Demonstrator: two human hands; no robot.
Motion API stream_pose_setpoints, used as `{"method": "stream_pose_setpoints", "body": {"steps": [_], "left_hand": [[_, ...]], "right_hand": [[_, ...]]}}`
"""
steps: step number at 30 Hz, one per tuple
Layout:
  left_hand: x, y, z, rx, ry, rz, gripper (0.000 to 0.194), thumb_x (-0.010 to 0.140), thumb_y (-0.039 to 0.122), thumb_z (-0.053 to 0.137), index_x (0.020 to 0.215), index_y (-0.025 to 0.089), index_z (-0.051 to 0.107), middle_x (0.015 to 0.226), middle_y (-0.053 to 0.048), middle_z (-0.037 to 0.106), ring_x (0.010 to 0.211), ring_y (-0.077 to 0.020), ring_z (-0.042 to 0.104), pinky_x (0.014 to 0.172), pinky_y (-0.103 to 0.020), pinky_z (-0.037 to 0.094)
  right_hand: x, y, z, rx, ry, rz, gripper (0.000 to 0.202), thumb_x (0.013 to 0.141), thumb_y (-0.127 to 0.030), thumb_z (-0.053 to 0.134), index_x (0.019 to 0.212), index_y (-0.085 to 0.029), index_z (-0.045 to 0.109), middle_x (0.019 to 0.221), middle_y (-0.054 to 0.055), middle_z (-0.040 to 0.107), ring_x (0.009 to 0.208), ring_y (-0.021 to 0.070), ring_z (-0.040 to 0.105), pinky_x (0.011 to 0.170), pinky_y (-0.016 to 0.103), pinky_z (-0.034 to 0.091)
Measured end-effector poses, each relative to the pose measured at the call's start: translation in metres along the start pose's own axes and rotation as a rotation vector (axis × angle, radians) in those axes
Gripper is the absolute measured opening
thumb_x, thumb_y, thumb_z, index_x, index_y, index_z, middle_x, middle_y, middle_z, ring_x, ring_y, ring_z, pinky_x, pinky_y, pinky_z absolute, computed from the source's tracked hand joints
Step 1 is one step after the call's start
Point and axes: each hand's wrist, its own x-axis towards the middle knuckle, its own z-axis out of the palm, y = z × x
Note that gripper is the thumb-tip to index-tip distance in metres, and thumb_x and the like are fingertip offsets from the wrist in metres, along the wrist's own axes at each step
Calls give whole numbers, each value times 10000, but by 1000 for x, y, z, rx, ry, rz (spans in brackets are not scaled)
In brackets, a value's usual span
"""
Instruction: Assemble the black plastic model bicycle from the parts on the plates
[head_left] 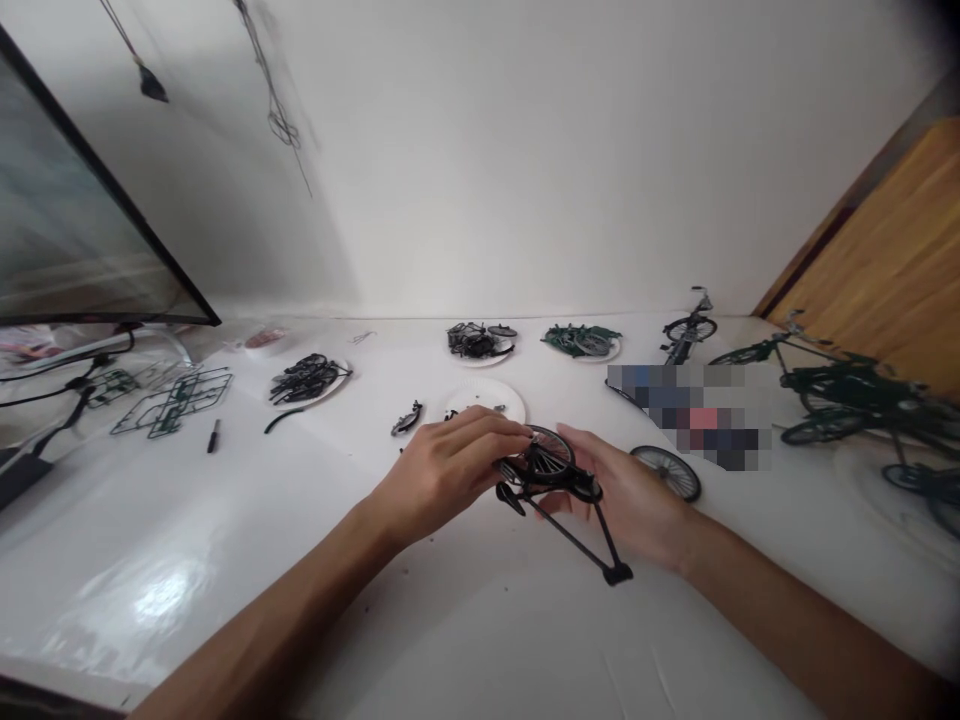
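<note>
Between my two hands is a black model bicycle frame (pixel 574 530) with one spoked wheel (pixel 551 452) fitted, held above the white table. My left hand (pixel 442 470) closes on the wheel end from the left, its fingertips at the wheel's edge. From the right, my right hand (pixel 626 490) supports the same frame, with some fingers hidden behind it. A loose spoked wheel (pixel 667 472) lies on the table just beyond my right wrist. Left of the paper plate (pixel 506 395) with small parts rests a small dark part (pixel 407 418).
Plates with black parts (pixel 309 380), more black parts (pixel 480 342) and green parts (pixel 581 341) stand farther back. Assembled model bicycles (pixel 847 385) are at right. Green sprues (pixel 176 400) and a screwdriver (pixel 214 436) lie left, near a monitor (pixel 82 200).
</note>
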Motion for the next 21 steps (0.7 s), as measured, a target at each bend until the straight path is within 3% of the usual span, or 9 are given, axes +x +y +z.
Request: {"method": "stream_pose_setpoints", "body": {"steps": [4,10,14,21], "left_hand": [[0,-3,4,-15,-47,3,249,959,77,571,1197,151,579,1190,-116,695,1121,-203,633,926,-378,588],[0,-6,7,-10,-117,-13,273,996,75,483,1241,156,571,1253,-130,662,1165,-208,624,891,-364,606],[1,-6,5,54,-137,60,296,999,102,494,1291,124,540,1264,-161,654,1214,-234,603,938,-402,599],[3,0,2,274,-119,188,257,995,72,488,1247,79,540,1218,-165,682,1177,-246,629,888,-379,625]], "right_hand": [[-4,-1,-1,208,-150,96,328,977,-423,544,998,-162,742,983,101,746,877,205,702,707,317,599],[-1,5,-9,258,-142,123,208,936,-312,658,1006,-139,750,961,74,737,861,166,687,770,317,608],[1,3,-14,255,-127,120,196,941,-298,659,1010,-141,753,956,63,746,894,149,687,885,328,581],[0,-2,-16,225,-119,93,194,916,-265,695,1061,-150,755,953,49,757,909,124,686,918,254,521]]}}
